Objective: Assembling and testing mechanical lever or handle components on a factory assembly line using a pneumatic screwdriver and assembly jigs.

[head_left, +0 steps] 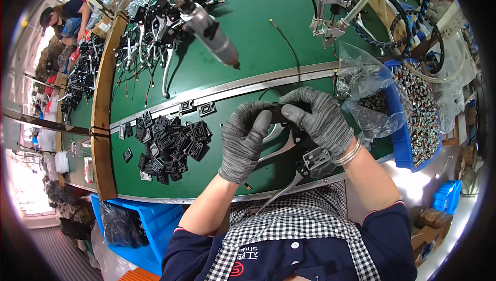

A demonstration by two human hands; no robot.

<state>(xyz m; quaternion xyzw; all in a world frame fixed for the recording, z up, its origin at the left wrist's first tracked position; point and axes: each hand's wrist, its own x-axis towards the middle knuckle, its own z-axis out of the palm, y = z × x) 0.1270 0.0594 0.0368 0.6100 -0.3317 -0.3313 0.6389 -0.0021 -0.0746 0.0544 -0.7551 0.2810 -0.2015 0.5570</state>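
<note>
left hand [242, 140]: gloved, pinching one end of the black part [277, 112]
right hand [319, 119]: gloved, pinching its other end
black part: between both hands, above the green bench [199, 180]
black pieces [169, 147]: heaped left

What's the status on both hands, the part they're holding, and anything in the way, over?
Left hand and right hand: gloved, both gripping. Small dark part: pinched between them, partly hidden. Silver lever close by, not visibly blocking.
</note>
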